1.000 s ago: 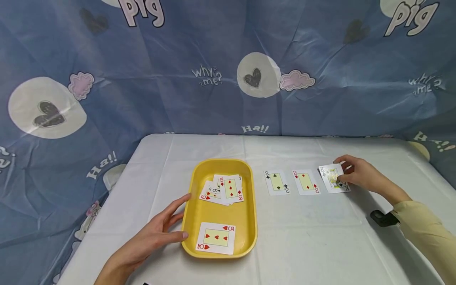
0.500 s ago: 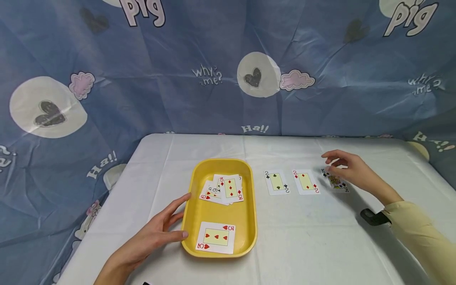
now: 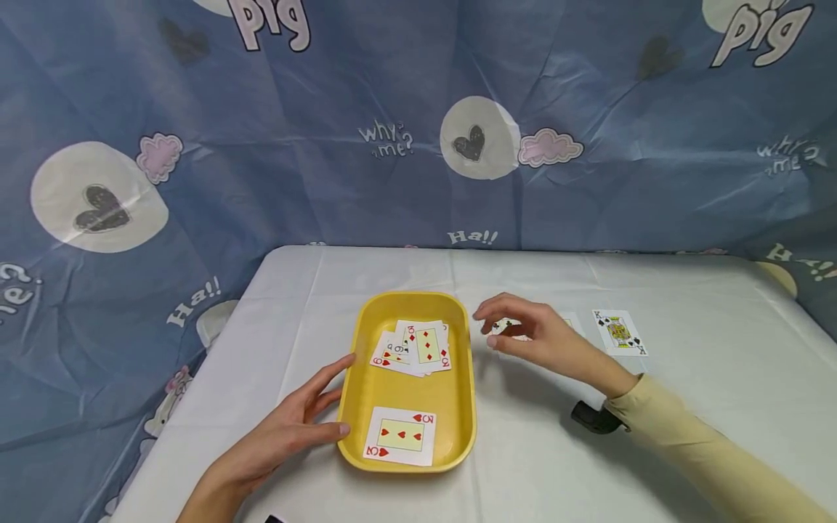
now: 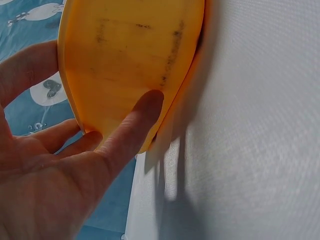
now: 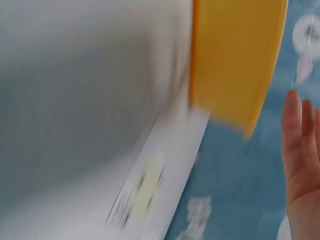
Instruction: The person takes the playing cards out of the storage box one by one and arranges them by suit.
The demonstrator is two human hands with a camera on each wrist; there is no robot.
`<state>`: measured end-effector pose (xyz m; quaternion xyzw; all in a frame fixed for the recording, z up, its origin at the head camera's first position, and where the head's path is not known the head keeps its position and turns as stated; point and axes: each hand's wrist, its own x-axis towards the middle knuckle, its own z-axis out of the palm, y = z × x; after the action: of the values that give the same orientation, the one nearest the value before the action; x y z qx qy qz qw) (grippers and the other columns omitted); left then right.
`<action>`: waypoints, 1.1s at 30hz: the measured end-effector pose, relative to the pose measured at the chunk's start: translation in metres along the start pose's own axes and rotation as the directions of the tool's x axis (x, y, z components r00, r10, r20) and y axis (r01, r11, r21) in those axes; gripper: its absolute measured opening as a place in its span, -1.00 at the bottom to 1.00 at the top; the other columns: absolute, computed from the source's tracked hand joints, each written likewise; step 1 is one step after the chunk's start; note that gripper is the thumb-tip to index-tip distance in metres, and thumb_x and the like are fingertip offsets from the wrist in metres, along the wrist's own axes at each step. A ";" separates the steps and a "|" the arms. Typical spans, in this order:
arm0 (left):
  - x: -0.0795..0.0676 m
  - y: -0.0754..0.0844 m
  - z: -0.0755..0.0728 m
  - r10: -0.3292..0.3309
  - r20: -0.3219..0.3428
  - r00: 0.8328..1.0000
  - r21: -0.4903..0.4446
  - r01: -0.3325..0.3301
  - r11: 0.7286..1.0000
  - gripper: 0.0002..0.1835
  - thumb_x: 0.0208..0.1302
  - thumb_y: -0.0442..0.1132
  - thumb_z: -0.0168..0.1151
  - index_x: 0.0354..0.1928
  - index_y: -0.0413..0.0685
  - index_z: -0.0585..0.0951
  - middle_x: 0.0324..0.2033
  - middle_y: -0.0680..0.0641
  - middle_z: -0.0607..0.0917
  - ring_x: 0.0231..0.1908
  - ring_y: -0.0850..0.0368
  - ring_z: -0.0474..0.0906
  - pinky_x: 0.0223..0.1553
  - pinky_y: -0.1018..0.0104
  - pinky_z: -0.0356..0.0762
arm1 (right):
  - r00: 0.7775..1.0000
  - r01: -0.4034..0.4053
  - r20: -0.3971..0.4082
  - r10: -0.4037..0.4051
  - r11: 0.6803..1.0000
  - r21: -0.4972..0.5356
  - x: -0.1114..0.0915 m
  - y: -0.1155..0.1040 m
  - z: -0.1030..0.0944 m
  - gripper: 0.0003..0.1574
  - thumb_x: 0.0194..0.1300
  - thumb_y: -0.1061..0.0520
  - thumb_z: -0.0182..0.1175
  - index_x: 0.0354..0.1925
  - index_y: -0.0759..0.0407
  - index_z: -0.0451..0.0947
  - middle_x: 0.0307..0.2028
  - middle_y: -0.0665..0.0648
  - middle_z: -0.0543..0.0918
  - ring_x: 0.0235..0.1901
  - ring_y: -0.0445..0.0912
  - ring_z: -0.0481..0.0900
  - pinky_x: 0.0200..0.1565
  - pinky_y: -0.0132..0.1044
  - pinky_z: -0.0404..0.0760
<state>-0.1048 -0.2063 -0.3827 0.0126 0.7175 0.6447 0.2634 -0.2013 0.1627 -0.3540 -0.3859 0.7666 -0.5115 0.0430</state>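
Observation:
My left hand (image 3: pixel 281 436) lies along the left side of a yellow tray (image 3: pixel 392 392), fingertips at its rim and thumb against the outer wall, as the left wrist view shows on the tray wall (image 4: pixel 130 55). Bare of any card, my right hand (image 3: pixel 539 338) hovers just right of the tray with fingers loosely bent. It covers most of the two of clubs (image 3: pixel 498 328) and the two of diamonds (image 3: pixel 572 320). To its right the king of spades (image 3: pixel 618 332) lies face up on the cloth.
Inside the tray, the three of diamonds (image 3: pixel 428 346) tops a small overlapping pile of cards at the far end. A three of hearts (image 3: pixel 400 436) lies alone at the near end. Behind the white-covered table hangs a blue printed cloth (image 3: pixel 366 196).
My right hand has let go of the king of spades, which now lies flat on the table, and has moved left towards the tray. The left hand stays at the tray.

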 end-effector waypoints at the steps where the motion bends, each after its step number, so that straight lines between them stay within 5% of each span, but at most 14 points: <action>1: 0.000 0.000 0.000 0.001 0.001 1.000 -0.001 -0.001 1.000 -0.12 0.21 -0.25 0.38 0.49 0.38 0.16 0.50 -0.03 0.08 0.44 -0.12 0.06 0.31 -0.30 0.02 | 0.999 0.015 0.035 -0.016 1.000 0.023 0.004 -0.002 0.008 -0.58 0.26 0.40 0.28 0.06 0.13 0.56 0.05 0.18 0.57 -0.07 0.09 0.60 -0.07 -0.13 0.63; 7: 0.000 0.000 -0.001 0.005 0.005 1.000 0.006 -0.005 1.000 -0.11 0.21 -0.24 0.39 0.49 0.41 0.17 0.50 0.00 0.05 0.45 -0.12 0.04 0.32 -0.31 -0.01 | 0.953 -0.043 0.305 -0.002 0.989 0.141 0.027 -0.002 0.048 -0.54 0.31 0.26 0.29 0.13 -0.10 0.54 0.11 0.01 0.54 0.09 0.04 0.52 0.02 -0.16 0.59; 17: -0.001 -0.001 -0.002 0.017 0.029 0.999 -0.010 -0.017 1.000 -0.11 0.23 -0.24 0.38 0.51 0.39 0.14 0.51 -0.03 0.04 0.46 -0.12 0.01 0.33 -0.29 -0.01 | 0.783 0.001 0.622 0.010 1.000 -0.017 0.068 0.005 0.075 -0.46 0.30 0.27 0.29 0.23 0.05 0.50 0.14 -0.02 0.56 0.10 -0.12 0.49 -0.01 -0.30 0.57; 27: -0.002 0.000 -0.001 0.007 0.024 1.000 -0.020 -0.007 1.000 -0.11 0.23 -0.23 0.37 0.51 0.39 0.14 0.51 -0.05 0.02 0.46 -0.12 -0.01 0.34 -0.21 0.04 | 0.661 0.017 0.745 0.086 0.991 -0.130 0.095 0.015 0.092 -0.29 0.10 0.14 0.50 0.23 -0.06 0.54 0.04 -0.13 0.56 -0.06 -0.26 0.53 0.07 -0.41 0.45; 33: -0.002 -0.001 -0.001 0.013 0.025 1.000 -0.020 -0.013 1.000 -0.11 0.23 -0.23 0.37 0.51 0.39 0.14 0.50 -0.06 0.05 0.46 -0.12 -0.01 0.34 -0.26 0.00 | 0.632 0.059 0.765 0.124 0.977 -0.207 0.095 0.016 0.100 -0.23 0.04 0.09 0.54 0.24 -0.12 0.53 0.08 -0.16 0.47 -0.12 -0.30 0.49 0.04 -0.45 0.41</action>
<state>-0.1031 -0.2083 -0.3824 0.0229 0.7075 0.6533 0.2684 -0.2304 0.0302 -0.3825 -0.5561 0.7308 -0.2109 0.3350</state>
